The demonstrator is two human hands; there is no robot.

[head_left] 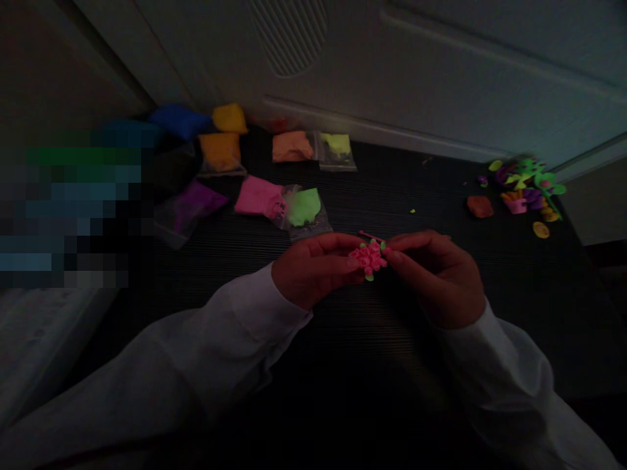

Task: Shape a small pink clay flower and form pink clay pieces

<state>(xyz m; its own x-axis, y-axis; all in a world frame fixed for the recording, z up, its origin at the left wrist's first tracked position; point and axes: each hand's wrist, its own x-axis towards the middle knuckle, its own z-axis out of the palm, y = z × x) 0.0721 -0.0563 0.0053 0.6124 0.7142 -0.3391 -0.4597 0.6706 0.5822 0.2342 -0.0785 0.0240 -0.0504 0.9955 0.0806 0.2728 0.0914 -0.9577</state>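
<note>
Between my two hands is a pink clay flower cluster (pixel 371 258) with small green leaves round its edge. My left hand (pixel 316 266) is closed on its left side, thumb in front and fingers behind. The thumb and forefinger of my right hand (pixel 441 274) pinch at its right edge, beside a green leaf; whether they hold a separate piece I cannot make out. Just behind the cluster lies a thin pink stick tool (pixel 369 235), partly hidden by the right fingers. A pack of green clay (pixel 304 207) and a pack of pink clay (pixel 259 197) lie beyond my left hand.
On the dark table (pixel 392 183) are orange clay packs (pixel 220 151), a peach pack (pixel 292 146), a yellow pack (pixel 337 145) and a purple pack (pixel 200 199). At right sit a reddish lump (pixel 479 206) and colourful clay figures (pixel 529 186). A pale panel (pixel 441 85) rises behind.
</note>
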